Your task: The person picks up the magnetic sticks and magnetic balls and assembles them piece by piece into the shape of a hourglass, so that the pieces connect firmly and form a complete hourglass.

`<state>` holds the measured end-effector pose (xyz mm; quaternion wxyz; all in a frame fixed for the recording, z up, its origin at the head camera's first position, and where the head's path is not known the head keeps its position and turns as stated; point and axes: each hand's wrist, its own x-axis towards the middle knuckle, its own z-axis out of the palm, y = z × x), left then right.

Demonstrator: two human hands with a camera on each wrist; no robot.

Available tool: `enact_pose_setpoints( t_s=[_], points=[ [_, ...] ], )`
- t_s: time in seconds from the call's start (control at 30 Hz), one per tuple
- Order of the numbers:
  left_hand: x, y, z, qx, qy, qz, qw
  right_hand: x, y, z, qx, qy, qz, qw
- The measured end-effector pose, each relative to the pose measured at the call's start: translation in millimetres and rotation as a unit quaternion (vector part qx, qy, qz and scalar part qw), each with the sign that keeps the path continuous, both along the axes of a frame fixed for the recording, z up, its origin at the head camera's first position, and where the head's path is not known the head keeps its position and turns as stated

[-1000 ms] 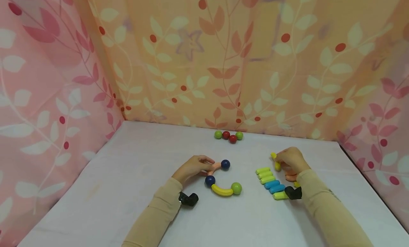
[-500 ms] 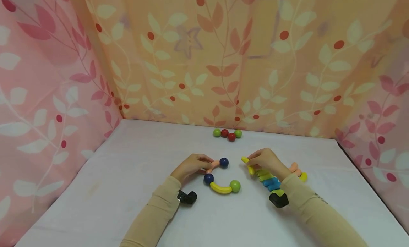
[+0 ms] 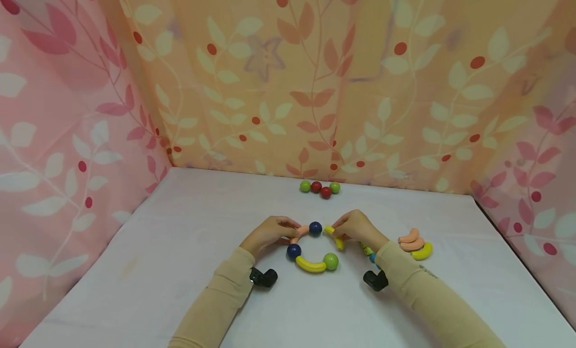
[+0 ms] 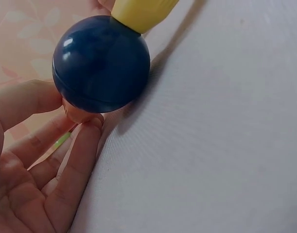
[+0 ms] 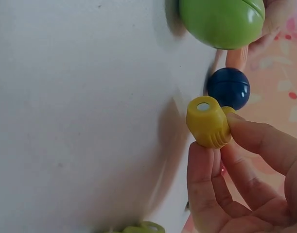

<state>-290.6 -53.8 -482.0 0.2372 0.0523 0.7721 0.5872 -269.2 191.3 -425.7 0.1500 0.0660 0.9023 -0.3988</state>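
A ring of toy pieces lies in the middle of the table. My left hand [image 3: 272, 234] pinches a peach curved rod [image 3: 303, 231] between a far blue ball [image 3: 315, 228] and a near blue ball [image 4: 102, 65]. From the near ball a yellow curved rod [image 3: 310, 266] runs to a green ball [image 3: 330, 261]. My right hand [image 3: 357, 226] holds another yellow curved rod [image 5: 209, 124] between thumb and fingers; a pale round disc shows in its end. In the head view its far end is close beside the far blue ball, with a slight gap; its near end points toward the green ball.
Several green and red balls [image 3: 316, 187] sit at the back of the white table [image 3: 216, 208]. Peach curved rods [image 3: 411, 244] and a yellow one [image 3: 422, 251] lie to the right. Green and blue rods [image 3: 367, 249] are partly hidden by my right wrist. Patterned cloth [image 3: 270, 103] hangs behind.
My right hand has moved left with the yellow curved rod, from beyond the green and blue rods to the ring, uncovering the peach rods. My left hand stays on its peach curved rod.
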Motion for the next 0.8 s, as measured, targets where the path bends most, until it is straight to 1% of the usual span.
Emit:
enact_pose_setpoints(
  t_s=[0.2, 0.3, 0.4, 0.47, 0.53, 0.63, 0.7, 0.8],
  points=[
    [-0.4, 0.3, -0.5, -0.003, 0.001, 0.000, 1.0000, -3.4, -2.5, -3.6, 0.000, 0.003, 0.012, 1.000],
    [1.4, -1.9, 1.6, -0.008, 0.005, -0.006, 0.9999, 0.8, 0.4, -1.6, 0.001, 0.011, 0.013, 1.000],
    [5.1, -5.0, 6.7, -0.021, 0.002, -0.019, 0.9996, 15.0, 5.4, 2.8, 0.008, 0.015, 0.004, 1.000],
    [7.3, -9.4, 12.3, -0.051, 0.001, -0.027, 0.9984, 27.7, 5.7, 4.3, 0.009, 0.011, 0.007, 1.000],
    [7.6, -13.5, 18.0, -0.086, 0.001, -0.032, 0.9958, 40.1, 3.0, 4.0, 0.001, 0.000, 0.021, 1.000],
    [3.9, -14.7, 24.2, -0.120, 0.023, -0.040, 0.9917, 53.4, -5.0, -0.6, -0.013, -0.016, 0.045, 0.999],
    [-1.0, -10.5, 24.9, -0.120, 0.041, -0.056, 0.9904, 57.9, -9.9, -4.4, -0.016, -0.020, 0.055, 0.998],
    [-8.0, -0.8, 23.1, -0.115, 0.073, -0.093, 0.9864, 59.5, -12.6, -9.0, -0.007, -0.016, 0.056, 0.998]
  ],
)
